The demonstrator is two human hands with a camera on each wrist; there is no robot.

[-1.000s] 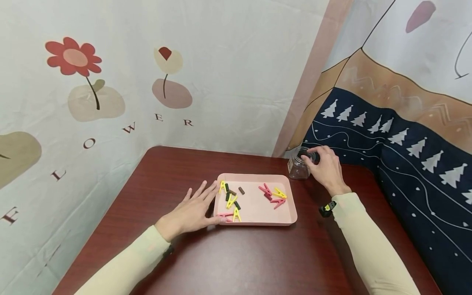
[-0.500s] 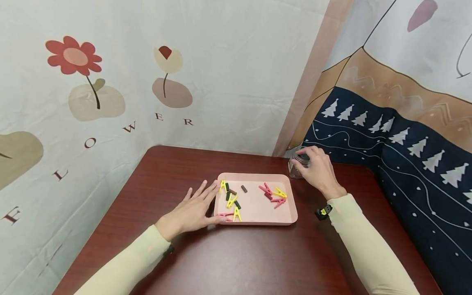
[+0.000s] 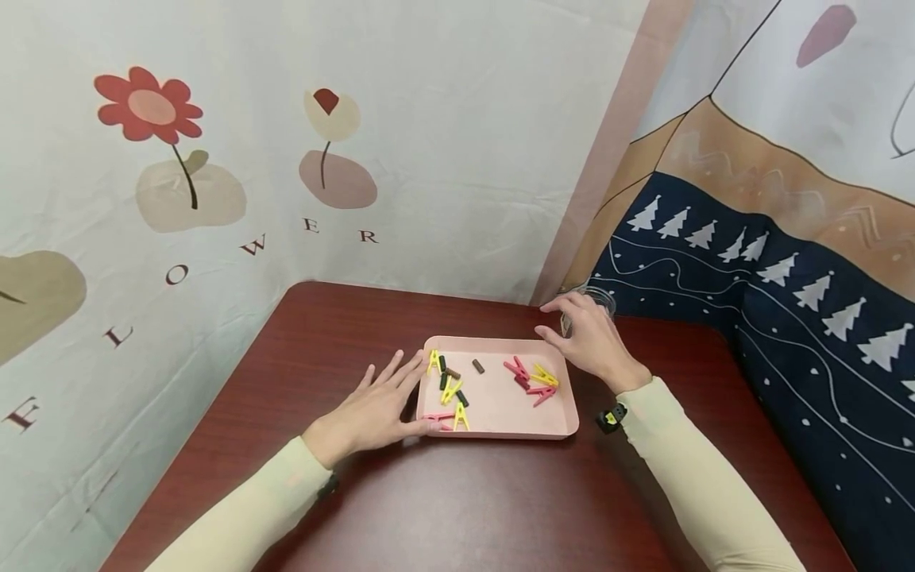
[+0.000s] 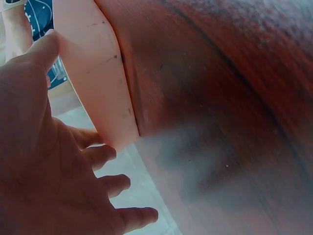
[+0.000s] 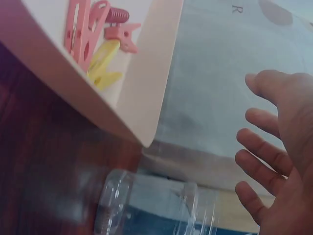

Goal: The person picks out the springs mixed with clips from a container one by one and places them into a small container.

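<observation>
My left hand [image 3: 375, 417] lies with spread, straight fingers along the left side of a pink tray [image 3: 507, 427], thumb at its near rim. In the left wrist view those fingertips meet the tray's outer wall [image 4: 93, 63]. My right hand [image 3: 589, 338] hangs empty between the tray and a clear jar [image 3: 608, 300], fingers apart and loosely bent. The jar stands lidless behind that hand, partly hidden by it. Pink clothespins [image 3: 543, 393] and a yellow clothespin [image 3: 545, 375] lie on the tray's right, by a dark red ridged piece [image 5: 117, 15].
At the tray's left lie yellow clothespins [image 3: 450, 391], a pink clothespin [image 3: 439, 418] and several small dark green pieces [image 3: 462, 399]. One brown ridged piece [image 3: 478, 366] lies farther in. The brown table [image 3: 486, 500] meets printed cloth walls behind and at the right.
My right hand has moved left and toward the tray, away from the jar's mouth, its fingers opening. My left hand has stayed at the tray's side.
</observation>
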